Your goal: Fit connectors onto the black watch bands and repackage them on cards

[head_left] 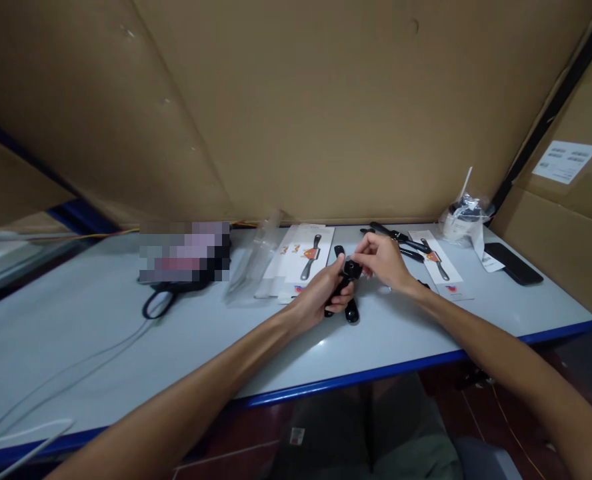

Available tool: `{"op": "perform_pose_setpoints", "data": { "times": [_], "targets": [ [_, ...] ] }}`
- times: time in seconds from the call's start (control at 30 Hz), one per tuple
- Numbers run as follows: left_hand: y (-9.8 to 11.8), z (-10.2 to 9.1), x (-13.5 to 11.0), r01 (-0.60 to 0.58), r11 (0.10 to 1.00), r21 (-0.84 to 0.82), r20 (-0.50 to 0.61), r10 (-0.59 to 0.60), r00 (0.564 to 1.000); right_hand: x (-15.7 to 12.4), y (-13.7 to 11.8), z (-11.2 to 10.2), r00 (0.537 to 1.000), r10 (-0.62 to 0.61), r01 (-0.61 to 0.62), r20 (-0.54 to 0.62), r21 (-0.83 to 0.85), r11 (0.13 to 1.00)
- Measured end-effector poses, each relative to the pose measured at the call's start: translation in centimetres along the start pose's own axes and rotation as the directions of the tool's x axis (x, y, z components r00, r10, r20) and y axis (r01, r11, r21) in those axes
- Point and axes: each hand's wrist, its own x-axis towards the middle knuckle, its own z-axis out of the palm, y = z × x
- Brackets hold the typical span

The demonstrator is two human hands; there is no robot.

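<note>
Black tool, over the counter between front and back edges: likely stiff, slick, modestly heavy, best gripped below its blocky end, as the left hand grasps it; right hand at that end, hold unclear.

1. You're on dim, flat light; source out of frame, likely overhead.
2. You get a small glare spot on the tabletop, lower centre, plus a sheen along its blue edge.
3. Your floor, bottom centre, sits in deep shadow; upper corners run dark too.
4. Wide lens: your forearms stretch large toward the lower corners.
5. Soft overall. You can't read the label, upper right.
6. You've got a pixelated block left of centre.
7. Black part at your fingers: glints only, detail lost.
</note>
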Motion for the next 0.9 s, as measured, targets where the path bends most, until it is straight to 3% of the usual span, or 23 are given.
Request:
{"op": "perform_pose_setpoints", "data": {
  "times": [0.17, 0.37, 0.57, 0.9],
  "targets": [
    [-0.4, 0.1, 0.0, -0.085, 0.995, 0.058, -0.028, 0.087, 0.996, -0.5, 0.1, 0.4, 0.983, -0.177, 0.149, -0.055, -0.331, 0.932],
    [-0.6, 0.2, 0.1, -0.108, 0.989, 0.096, -0.043, 0.113, 0.993, -0.5, 0.1, 0.2, 0.97, -0.236, 0.228, 0.059, -0.56, 0.796],
    [-0.8, 0.4, -0.2, -0.178, 0.974, 0.142, -0.085, 0.191, 0.978, -0.3, -0.3, -0.9, 0.931, -0.322, 0.36, 0.172, -0.581, 0.73],
    [-0.7, 0.4, -0.3, -0.218, 0.966, 0.14, -0.097, 0.232, 0.968, -0.2, 0.0, -1.6, 0.9, -0.383, 0.43, 0.206, -0.557, 0.711]
  ]
}}
